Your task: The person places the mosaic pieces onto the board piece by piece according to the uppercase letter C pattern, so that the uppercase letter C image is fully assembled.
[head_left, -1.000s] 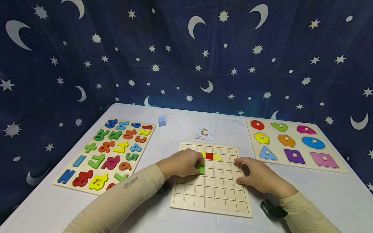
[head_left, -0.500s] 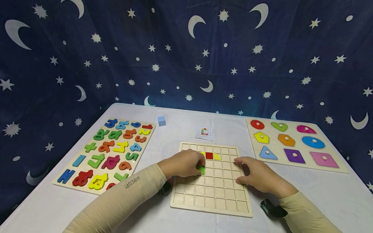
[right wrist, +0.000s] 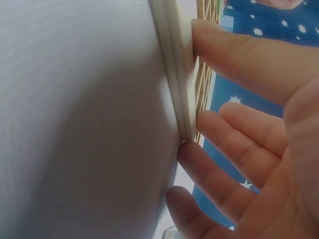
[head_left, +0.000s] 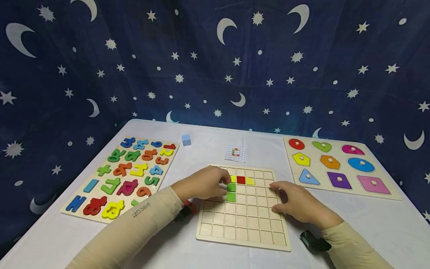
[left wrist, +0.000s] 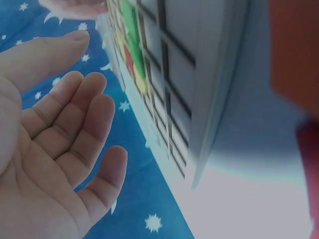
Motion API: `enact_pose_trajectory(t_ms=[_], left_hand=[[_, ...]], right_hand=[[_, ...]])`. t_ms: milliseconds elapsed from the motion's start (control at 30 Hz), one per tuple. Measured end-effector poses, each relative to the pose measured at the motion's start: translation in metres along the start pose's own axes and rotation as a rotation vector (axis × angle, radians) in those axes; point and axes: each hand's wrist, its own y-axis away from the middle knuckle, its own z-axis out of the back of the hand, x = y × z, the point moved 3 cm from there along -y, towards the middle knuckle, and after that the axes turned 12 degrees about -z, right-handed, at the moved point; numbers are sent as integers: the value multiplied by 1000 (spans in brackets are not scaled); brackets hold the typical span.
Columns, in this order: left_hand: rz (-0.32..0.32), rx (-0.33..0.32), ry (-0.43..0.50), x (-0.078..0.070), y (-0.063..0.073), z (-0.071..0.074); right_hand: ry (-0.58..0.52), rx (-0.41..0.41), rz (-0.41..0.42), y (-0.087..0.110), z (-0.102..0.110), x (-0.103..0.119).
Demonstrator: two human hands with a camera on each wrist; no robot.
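A wooden grid board (head_left: pixel 248 224) lies flat on the table. Two green square tiles (head_left: pixel 231 197) sit one above the other in its cells. Above them a row holds a yellow tile (head_left: pixel 233 179), a red square tile (head_left: pixel 240 180) and a yellow tile with a slanted side (head_left: pixel 250 181). My left hand (head_left: pixel 205 183) hovers over the board's left part beside the green tiles. In the left wrist view its loosely bent fingers (left wrist: pixel 97 124) hold nothing. My right hand (head_left: pixel 299 200) rests thumb and fingertips along the board's right edge, and the right wrist view shows them touching its side.
Behind the board lies a small printed pattern card (head_left: pixel 235 153), with a blue cube (head_left: pixel 186 140) to its left. A number puzzle board (head_left: pixel 158 194) lies at the left. At the right is a knobbed shape puzzle board (head_left: pixel 315 157). A starry cloth (head_left: pixel 201 56) hangs behind.
My left hand has let go of the lower green tile and drawn back to the left, so both green tiles now show. The right hand has kept its place.
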Motion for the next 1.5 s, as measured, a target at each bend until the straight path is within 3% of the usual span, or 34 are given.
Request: enact_pose_trajectory(t_ms=[233, 700, 1200, 1500], left_hand=[[36, -42, 10, 7, 15, 14], [101, -90, 12, 32, 49, 27], [266, -104, 9, 60, 86, 28], [261, -73, 12, 66, 99, 25]], right_hand=[[2, 2, -11, 0, 0, 0], [-11, 3, 17, 2, 1, 1], [-8, 0, 0, 1, 0, 0], [-3, -9, 7, 1, 0, -1]])
